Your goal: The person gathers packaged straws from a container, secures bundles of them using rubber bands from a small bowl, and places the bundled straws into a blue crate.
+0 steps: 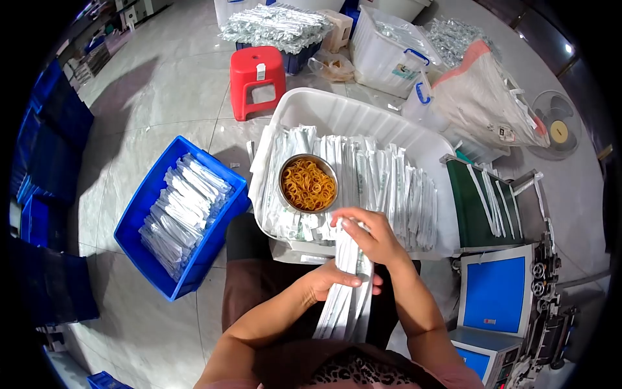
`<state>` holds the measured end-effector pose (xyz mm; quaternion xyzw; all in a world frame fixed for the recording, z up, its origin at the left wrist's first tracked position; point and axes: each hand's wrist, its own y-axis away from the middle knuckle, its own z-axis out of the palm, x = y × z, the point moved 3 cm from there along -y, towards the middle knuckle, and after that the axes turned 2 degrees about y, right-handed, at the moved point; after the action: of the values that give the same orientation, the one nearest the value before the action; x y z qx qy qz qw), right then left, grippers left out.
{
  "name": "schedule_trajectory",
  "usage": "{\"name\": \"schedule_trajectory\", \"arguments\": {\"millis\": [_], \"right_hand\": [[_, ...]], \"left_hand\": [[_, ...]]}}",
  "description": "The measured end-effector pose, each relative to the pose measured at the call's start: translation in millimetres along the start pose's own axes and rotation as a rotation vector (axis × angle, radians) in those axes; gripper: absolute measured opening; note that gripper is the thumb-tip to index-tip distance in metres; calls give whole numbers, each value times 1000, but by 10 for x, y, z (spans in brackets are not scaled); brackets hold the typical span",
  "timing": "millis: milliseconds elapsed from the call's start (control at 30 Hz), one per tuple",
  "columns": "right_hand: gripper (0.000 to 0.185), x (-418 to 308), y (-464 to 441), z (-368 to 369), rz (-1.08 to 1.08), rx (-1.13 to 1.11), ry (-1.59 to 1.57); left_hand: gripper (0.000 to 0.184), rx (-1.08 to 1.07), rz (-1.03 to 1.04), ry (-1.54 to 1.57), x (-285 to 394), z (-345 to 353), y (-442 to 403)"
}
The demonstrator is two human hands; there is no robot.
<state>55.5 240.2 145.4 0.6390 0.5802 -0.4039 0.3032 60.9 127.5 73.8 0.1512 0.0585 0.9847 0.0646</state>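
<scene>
My left hand is wrapped around the middle of a bundle of long, thin white-wrapped sticks, held upright close to my body. At the bundle's top end, my right hand has its fingers curled over the tips; whether a rubber band is between them I cannot make out. Just beyond sits a steel bowl of orange-brown rubber bands. It rests on many similar wrapped sticks standing in rows in a large white tub. What the wrappers contain is hidden.
On the left, a blue crate holds banded bundles. A red stool stands behind the tub. To the right are a green conveyor belt with loose sticks and a blue-panelled machine. A woven sack leans behind.
</scene>
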Motion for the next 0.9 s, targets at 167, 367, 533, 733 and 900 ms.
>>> {"name": "schedule_trajectory", "arguments": {"millis": [167,367,533,733,900], "right_hand": [[33,214,-477,349,-7,16,-436],[19,633,-746,468,220,250,634],[10,607,-730,484,200,424,528],[6,560,-613,393,197,302,203],[14,61,-26,602,80,-100,-58]], "left_hand": [[51,212,275,-74,201,-170,318],[50,407,528,-92,485,-311,938],[50,453,554,-105,512,-333,988],[56,498,566,-143,513,-257,935],[51,514,539,-174,494,-282,871]]}}
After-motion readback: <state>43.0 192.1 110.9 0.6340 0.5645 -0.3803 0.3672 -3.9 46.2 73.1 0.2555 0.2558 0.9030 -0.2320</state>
